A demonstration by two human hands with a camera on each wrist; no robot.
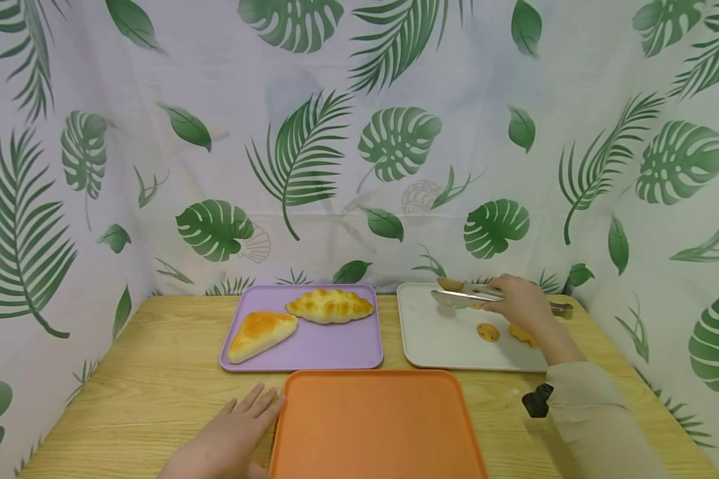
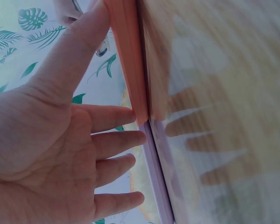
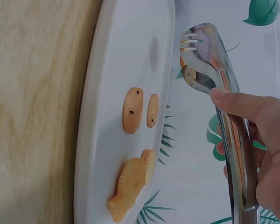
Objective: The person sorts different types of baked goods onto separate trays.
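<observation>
My right hand (image 1: 518, 303) grips metal tongs (image 3: 231, 126) above the back of the white tray (image 1: 416, 346). One tong end has fork-like slots. A brownish patch shows between the tong ends; I cannot tell whether it is a cookie or a reflection. Below the tongs lie a round cookie with dark specks (image 1: 488, 332), a second round cookie (image 3: 152, 111) and fish-shaped cookies (image 3: 129, 182). With fingers spread and straight, my left hand (image 1: 230, 432) rests by the left edge of the orange tray (image 1: 371, 426), its fingertips right at the rim.
At the back left, a purple tray (image 1: 329, 352) carries a triangular bread (image 1: 262, 336) and a braided bread (image 1: 329, 306). All three trays stand on a wooden table (image 1: 126, 386). A leaf-print cloth (image 1: 311, 246) encloses the back and sides.
</observation>
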